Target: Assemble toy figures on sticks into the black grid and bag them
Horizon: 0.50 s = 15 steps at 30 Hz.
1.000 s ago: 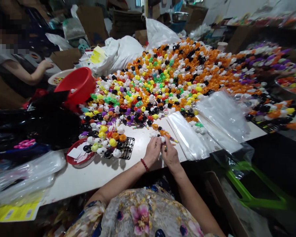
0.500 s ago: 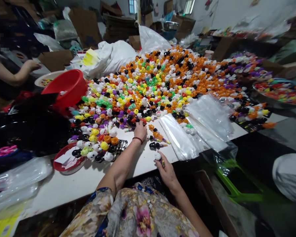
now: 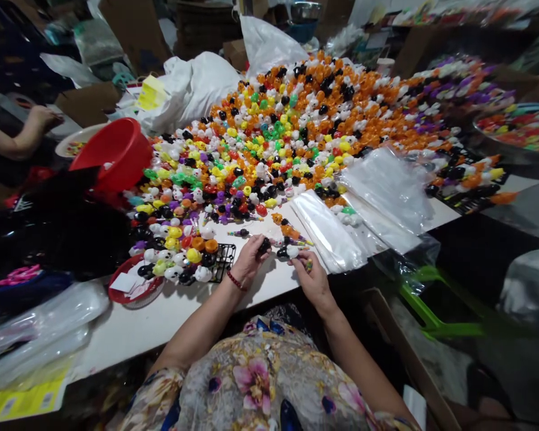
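Observation:
My left hand [image 3: 250, 263], with a dark red bead bracelet at the wrist, is closed around a small black figure topper [image 3: 263, 245]; the rest of that piece is hidden. My right hand [image 3: 313, 280] pinches a white-headed figure topper [image 3: 291, 251], with a colourful bit showing between the fingers. Between and just beyond my hands lie orange figure-topped sticks [image 3: 287, 229] with pointed ends, plus a black one [image 3: 281, 252]. Farther off, another thin black-topped stick [image 3: 239, 232] rests on the white table [image 3: 269, 287].
A big heap of colourful figure toppers [image 3: 269, 143] covers the table. Clear plastic bags [image 3: 330, 230] lie to the right. On the left are a red basin [image 3: 121, 155], a black grid rack [image 3: 224, 260] and a red basket [image 3: 117, 299] with paper slips. A person's arm [image 3: 18, 134] shows far left.
My left hand has drawn back from the heap's edge toward my right hand, now with a black topper in it. My right hand has risen slightly, keeping the white one. The view has tilted down.

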{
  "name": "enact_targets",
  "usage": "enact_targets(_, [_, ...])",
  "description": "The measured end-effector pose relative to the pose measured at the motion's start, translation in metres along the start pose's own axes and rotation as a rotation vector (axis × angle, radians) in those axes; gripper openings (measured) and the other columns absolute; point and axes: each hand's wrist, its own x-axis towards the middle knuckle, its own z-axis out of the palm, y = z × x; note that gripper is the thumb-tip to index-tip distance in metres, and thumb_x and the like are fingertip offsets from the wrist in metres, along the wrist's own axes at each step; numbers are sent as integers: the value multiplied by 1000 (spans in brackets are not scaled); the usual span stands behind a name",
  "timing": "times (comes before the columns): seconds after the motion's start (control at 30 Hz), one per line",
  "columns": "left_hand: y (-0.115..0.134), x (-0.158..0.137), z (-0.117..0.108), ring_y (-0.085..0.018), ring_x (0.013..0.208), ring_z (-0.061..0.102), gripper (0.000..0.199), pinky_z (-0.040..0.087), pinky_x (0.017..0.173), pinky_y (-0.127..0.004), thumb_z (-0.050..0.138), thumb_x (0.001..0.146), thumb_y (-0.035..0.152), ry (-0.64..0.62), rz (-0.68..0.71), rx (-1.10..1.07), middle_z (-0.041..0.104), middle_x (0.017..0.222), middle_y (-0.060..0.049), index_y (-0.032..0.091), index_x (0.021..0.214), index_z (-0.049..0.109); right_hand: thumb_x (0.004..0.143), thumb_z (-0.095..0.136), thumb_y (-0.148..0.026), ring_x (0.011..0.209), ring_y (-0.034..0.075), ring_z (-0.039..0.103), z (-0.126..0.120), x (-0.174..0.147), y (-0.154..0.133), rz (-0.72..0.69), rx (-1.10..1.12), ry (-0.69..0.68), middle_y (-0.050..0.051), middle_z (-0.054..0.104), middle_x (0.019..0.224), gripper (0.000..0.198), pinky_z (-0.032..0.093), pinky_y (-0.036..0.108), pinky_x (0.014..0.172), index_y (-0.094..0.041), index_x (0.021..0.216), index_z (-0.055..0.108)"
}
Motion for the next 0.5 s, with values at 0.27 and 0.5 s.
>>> enact_targets(0.27, [-6, -22, 10, -10, 50, 46, 44, 30, 45, -22, 63, 79, 64, -134, 7, 168, 61, 66, -1, 21, 84, 53, 88, 59, -42, 92, 22, 69, -10, 2, -9, -280, -155, -10, 7, 74, 96, 26, 55, 36, 87, -22, 97, 73])
enact_targets(0.5, [-9, -27, 12, -9, 41, 43, 48, 26, 44, -23, 52, 82, 69, -179, -48, 261, 63, 61, -1, 22, 84, 49, 92, 58, -34, 85, 20, 68, -25, -3, -15, -421, -271, -122, 7, 72, 90, 22, 56, 33, 80, -24, 100, 75])
